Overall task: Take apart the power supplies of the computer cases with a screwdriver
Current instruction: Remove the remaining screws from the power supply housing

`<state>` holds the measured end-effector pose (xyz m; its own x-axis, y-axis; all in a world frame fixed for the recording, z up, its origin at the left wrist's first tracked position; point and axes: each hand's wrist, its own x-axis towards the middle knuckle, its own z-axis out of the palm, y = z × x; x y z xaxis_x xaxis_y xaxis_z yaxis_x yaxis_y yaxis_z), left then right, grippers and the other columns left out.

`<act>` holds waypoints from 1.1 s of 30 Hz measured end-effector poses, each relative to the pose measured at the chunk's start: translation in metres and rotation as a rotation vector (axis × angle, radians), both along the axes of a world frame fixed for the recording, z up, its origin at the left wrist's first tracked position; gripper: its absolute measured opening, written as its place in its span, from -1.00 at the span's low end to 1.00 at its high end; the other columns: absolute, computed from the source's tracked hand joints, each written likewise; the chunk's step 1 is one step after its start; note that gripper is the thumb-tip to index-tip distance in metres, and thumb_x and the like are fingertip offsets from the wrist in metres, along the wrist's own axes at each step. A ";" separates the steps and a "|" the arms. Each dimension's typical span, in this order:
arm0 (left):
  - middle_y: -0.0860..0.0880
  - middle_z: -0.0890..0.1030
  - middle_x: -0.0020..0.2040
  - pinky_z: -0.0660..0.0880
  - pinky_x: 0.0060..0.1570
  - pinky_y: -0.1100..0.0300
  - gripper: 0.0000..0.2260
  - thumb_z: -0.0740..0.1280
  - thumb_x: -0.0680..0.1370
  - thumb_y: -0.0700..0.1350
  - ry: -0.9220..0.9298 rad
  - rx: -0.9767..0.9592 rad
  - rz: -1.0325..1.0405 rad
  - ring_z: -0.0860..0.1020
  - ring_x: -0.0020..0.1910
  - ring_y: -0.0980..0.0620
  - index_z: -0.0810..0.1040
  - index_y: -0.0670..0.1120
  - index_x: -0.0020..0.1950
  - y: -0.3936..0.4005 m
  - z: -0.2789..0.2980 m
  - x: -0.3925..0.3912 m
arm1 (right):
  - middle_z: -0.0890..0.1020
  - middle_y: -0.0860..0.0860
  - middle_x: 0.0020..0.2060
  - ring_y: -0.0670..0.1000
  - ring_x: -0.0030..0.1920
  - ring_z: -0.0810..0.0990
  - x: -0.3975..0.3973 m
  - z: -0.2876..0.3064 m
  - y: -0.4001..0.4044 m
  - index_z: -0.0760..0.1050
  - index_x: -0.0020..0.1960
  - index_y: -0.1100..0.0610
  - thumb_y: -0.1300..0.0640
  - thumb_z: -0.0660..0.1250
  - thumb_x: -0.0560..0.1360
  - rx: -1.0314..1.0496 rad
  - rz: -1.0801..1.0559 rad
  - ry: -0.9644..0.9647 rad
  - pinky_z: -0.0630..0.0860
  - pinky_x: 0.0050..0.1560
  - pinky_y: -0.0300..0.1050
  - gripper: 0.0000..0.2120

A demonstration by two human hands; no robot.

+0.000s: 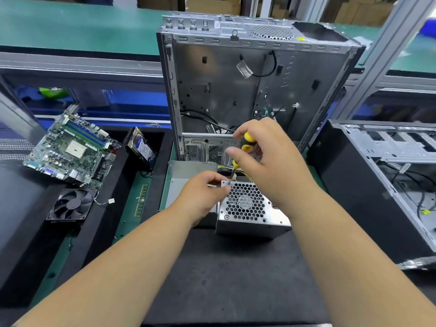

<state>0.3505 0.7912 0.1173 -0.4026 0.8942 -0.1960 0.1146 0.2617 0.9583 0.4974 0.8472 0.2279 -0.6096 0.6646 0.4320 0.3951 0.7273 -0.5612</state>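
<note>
I see an open computer case (254, 74) standing upright at the back of the table (224, 274), holding only loose black cables (200, 116), and a second case (387, 175) lying open at the right with cables inside. The power supply (250, 210) sits on the table in front of the upright case, honeycomb grille up. My right hand (266, 159) curls its fingers round the yellow-and-black screwdriver (244, 147), tip at the supply's top-left corner screw, where my left hand (200, 194) pinches with fingers bent.
</note>
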 end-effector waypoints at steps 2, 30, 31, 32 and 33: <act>0.06 0.59 -0.10 0.46 -0.10 0.21 -0.89 0.45 0.53 -0.12 -0.017 -0.009 -0.014 0.59 -0.22 0.11 0.60 0.09 -0.05 0.001 -0.001 0.001 | 0.41 -0.10 -0.08 -0.15 -0.06 0.46 -0.002 -0.001 0.000 0.54 0.12 0.04 0.02 0.41 0.55 -0.011 -0.041 0.045 0.39 -0.08 -0.37 -0.81; -0.08 0.66 -0.16 0.45 0.21 0.07 -0.85 0.49 0.50 -0.17 -0.216 -0.186 -0.010 0.58 -0.14 0.05 0.62 -0.19 0.01 0.012 0.000 -0.007 | 0.52 -0.11 -0.04 -0.09 -0.07 0.54 -0.004 0.000 0.000 0.47 0.14 0.02 0.17 0.43 0.52 -0.092 -0.089 0.183 0.48 -0.01 -0.25 -0.76; -0.08 0.65 -0.15 0.44 0.24 0.05 -0.83 0.49 0.50 -0.18 -0.223 -0.194 -0.011 0.57 -0.14 0.04 0.61 -0.21 0.04 0.012 0.001 -0.007 | 0.53 -0.11 -0.05 -0.08 -0.06 0.55 -0.004 0.000 0.000 0.46 0.12 0.02 0.18 0.42 0.53 -0.091 -0.088 0.181 0.49 0.00 -0.21 -0.78; -0.09 0.65 -0.14 0.43 0.27 0.04 -0.81 0.48 0.50 -0.19 -0.229 -0.203 -0.011 0.57 -0.14 0.04 0.61 -0.24 0.06 0.013 0.002 -0.007 | 0.53 -0.11 -0.05 -0.07 -0.04 0.54 -0.004 0.000 0.000 0.46 0.11 0.02 0.19 0.41 0.53 -0.076 -0.087 0.175 0.49 0.01 -0.20 -0.79; -0.10 0.65 -0.13 0.43 0.28 0.03 -0.79 0.47 0.51 -0.20 -0.230 -0.211 -0.011 0.56 -0.14 0.04 0.61 -0.25 0.08 0.013 0.002 -0.007 | 0.52 -0.11 -0.05 -0.07 -0.03 0.54 -0.004 0.000 0.000 0.47 0.11 0.03 0.20 0.39 0.53 -0.056 -0.085 0.170 0.48 0.02 -0.20 -0.80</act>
<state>0.3439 0.8046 0.1195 -0.3166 0.8282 -0.4625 -0.0946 0.4576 0.8841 0.4936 0.8472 0.2277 -0.4716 0.7368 0.4845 0.3503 0.6608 -0.6638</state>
